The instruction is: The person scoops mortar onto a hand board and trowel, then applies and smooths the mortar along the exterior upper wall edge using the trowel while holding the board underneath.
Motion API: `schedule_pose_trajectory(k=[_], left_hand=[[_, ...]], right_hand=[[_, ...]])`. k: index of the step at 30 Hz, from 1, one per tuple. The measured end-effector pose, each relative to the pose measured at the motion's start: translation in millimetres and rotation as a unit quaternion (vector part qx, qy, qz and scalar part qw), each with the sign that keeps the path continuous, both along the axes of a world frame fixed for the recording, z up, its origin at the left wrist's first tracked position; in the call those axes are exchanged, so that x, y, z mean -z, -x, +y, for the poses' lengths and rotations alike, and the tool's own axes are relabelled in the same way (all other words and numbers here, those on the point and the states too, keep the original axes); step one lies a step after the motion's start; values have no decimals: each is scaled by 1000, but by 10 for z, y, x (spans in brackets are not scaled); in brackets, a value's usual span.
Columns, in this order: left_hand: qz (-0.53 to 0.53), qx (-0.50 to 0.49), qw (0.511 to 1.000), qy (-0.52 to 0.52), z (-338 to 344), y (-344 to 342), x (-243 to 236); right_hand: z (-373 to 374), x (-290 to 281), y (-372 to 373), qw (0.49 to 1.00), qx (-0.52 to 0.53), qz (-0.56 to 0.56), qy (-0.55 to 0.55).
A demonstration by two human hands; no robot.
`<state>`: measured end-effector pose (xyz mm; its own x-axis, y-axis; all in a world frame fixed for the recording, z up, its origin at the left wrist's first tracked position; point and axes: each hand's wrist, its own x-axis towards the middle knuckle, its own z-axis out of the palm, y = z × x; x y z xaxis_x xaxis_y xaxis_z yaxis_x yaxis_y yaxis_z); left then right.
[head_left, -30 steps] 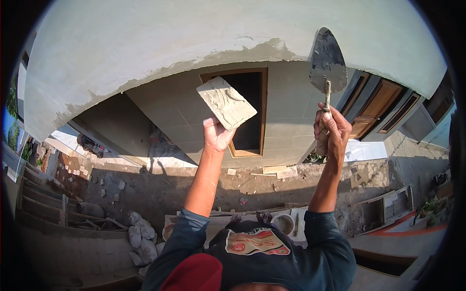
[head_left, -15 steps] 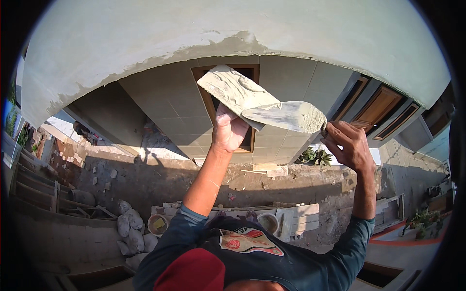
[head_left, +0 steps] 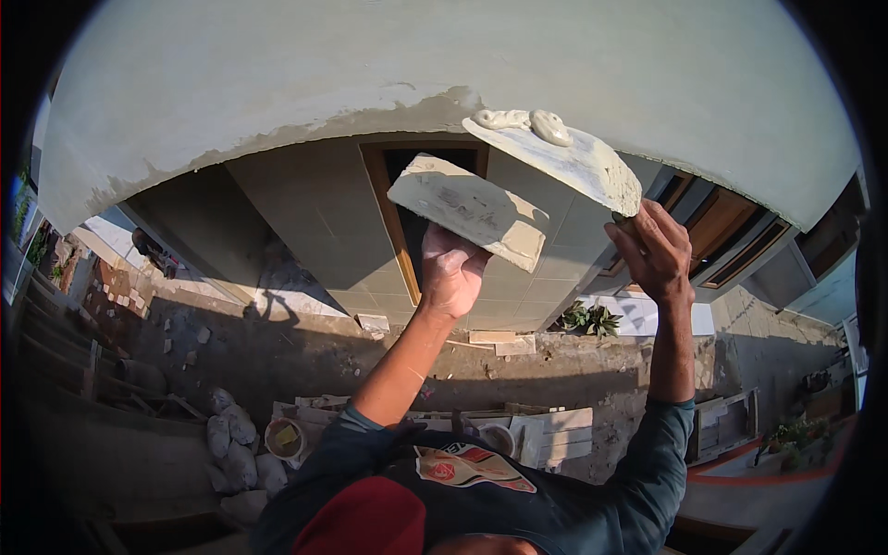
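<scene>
Grey plaster-caked square hawk board (head_left: pixel 469 210) held up by left hand (head_left: pixel 450 270), frame centre; right hand (head_left: pixel 655 252) clenches mortar-loaded steel trowel (head_left: pixel 561 157) against white ceiling (head_left: pixel 388 55).

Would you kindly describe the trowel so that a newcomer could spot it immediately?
Find the pale plastered ceiling slab spanning the top. Just beneath its rough front edge, the right hand raises the trowel. Unlike the squarish mortar board on the left hand, its blade is pointed and carries lumps of wet plaster.
</scene>
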<state>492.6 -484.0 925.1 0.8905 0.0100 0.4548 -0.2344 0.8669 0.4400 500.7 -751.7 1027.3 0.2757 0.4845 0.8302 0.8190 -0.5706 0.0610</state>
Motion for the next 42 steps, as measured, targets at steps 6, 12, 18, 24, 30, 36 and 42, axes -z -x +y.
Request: schedule_pose_trajectory(k=[6, 12, 18, 24, 30, 36, 42], left_hand=[[-52, -98, 993, 51, -248, -454, -520], [-18, -109, 992, 60, -724, -450, -676], [-22, -71, 995, 71, -1184, -407, -686], [-6, -112, 988, 106, -1203, -413, -701], [-20, -129, 986, 107, -1298, -359, -769], [1, -138, 983, 120, -1340, -435, -777], [-3, -163, 981, 109, -1377, -524, -728]], right_hand=[[-292, -646, 255, 996, 26, 29, 80], [-370, -1088, 391, 980, 51, 124, 150], [-260, -1379, 247, 947, 114, 205, 220], [-167, -1608, 384, 956, 184, 158, 166], [-133, -1457, 446, 940, 140, 197, 239], [-69, -1474, 293, 954, 145, 139, 222], [-419, -1531, 402, 935, 208, 233, 170]])
